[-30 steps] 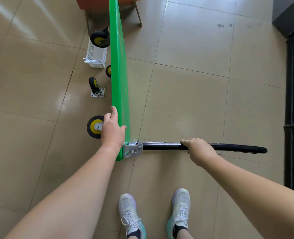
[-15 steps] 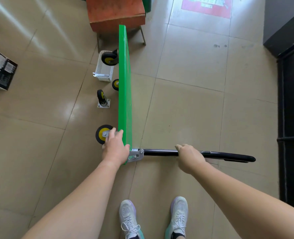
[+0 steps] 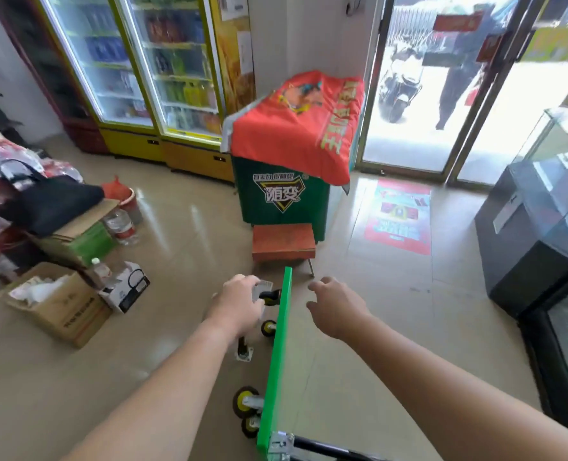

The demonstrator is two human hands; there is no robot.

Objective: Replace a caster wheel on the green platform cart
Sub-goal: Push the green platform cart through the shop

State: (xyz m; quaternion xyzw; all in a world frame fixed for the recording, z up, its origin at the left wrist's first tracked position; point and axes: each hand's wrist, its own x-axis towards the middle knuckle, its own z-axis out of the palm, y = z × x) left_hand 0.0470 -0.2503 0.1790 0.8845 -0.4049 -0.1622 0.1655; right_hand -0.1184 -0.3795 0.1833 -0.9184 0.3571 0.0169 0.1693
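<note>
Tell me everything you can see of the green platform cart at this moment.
The green platform cart stands on its long edge on the tiled floor, its flat deck facing right. The deck looks like smooth green plastic. Black casters with yellow hubs project from its underside to the left, on silvery brackets. At the near corner a metal hinge joins a black handle that lies folded out along the floor. Neither hand touches it: the left hand and right hand hover beside its far end.
</note>
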